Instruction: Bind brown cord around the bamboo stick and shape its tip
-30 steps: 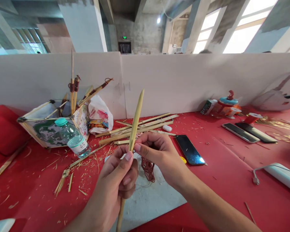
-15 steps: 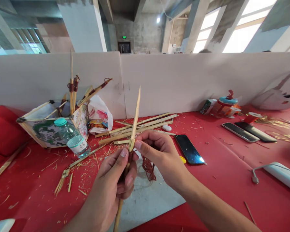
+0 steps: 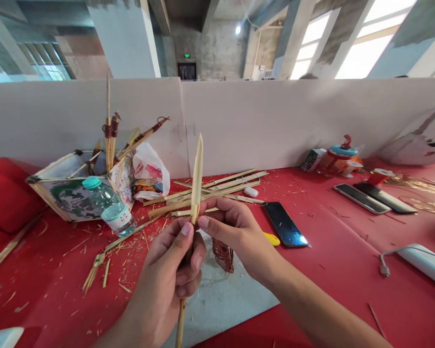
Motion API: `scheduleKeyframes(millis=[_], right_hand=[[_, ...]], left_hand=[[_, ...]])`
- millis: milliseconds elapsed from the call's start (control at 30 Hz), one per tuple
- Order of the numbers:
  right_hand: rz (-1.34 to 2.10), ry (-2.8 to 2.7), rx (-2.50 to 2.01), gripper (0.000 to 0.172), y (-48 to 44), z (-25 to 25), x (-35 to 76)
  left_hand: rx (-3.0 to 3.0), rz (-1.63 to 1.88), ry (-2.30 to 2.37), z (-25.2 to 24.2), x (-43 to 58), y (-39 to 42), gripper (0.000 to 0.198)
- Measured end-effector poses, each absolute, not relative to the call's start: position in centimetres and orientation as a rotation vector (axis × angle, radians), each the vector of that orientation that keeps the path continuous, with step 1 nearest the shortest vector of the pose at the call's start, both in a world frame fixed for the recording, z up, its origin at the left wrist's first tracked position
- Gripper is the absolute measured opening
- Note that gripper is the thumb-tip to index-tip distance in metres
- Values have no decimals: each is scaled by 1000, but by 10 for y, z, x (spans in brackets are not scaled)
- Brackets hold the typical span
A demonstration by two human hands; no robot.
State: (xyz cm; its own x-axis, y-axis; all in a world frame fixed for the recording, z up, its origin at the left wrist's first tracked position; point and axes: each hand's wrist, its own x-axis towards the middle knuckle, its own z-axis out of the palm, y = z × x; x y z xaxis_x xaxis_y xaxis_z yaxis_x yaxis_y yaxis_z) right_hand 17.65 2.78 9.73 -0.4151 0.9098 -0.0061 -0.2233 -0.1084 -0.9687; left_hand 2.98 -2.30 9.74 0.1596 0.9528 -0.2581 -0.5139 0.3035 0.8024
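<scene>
My left hand (image 3: 177,266) is closed around a thin bamboo stick (image 3: 180,321) that stands nearly upright. From the top of the fist rises a pale, pointed bamboo blade (image 3: 197,169), its broad face showing. The thumb and bent fingers of my right hand (image 3: 235,224) are closed at the blade's base, touching it just above the left thumb. Below the right fingers hangs a looped hank of brown cord (image 3: 223,255); whether those fingers also grip it is hidden. A grey-white board (image 3: 224,299) lies beneath both hands.
Bamboo strips (image 3: 224,187) lie behind my hands on the red tabletop (image 3: 333,290). To the left are a water bottle (image 3: 110,208), a patterned box (image 3: 63,195) holding cord-wrapped sticks, and wood shavings. A phone (image 3: 284,224) and a yellow-handled tool (image 3: 271,239) lie on the right.
The bamboo blade has turned to show its broad face, and its tip has shifted slightly left. My right fingers have moved a little left and down along its base; my left hand stays closed.
</scene>
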Motion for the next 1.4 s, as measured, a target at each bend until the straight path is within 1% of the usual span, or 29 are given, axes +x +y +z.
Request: scheduleKeyframes(millis=[200,333,467,667,833,933,1167,1400], right_hand=[[1644,-1312,-674,28,29,101,175],[1620,-1310,-646,25,28,102,175],[1635,-1277,-625,26,28,100,175],[1608,-1316,-638,30,29,101,177],[1710,-1334,-519,17,30,104,177],[1708,-1320,-533,14,29,102,177],[1615,-1323,-694,19,32,97,179],[1580,-1332,-663,16,32,97,178]], left_hand=[[643,1160,877,95,31,-24,38],[660,1152,878,97,31,-24,36],[692,1153,889,98,32,-23,40],[715,1173,909,96,33,-23,38],[678,1206,885,96,31,-25,39],[621,1182,875,97,29,-26,39],[522,1104,836,97,31,-25,45],[594,1094,805,100,31,-26,45]])
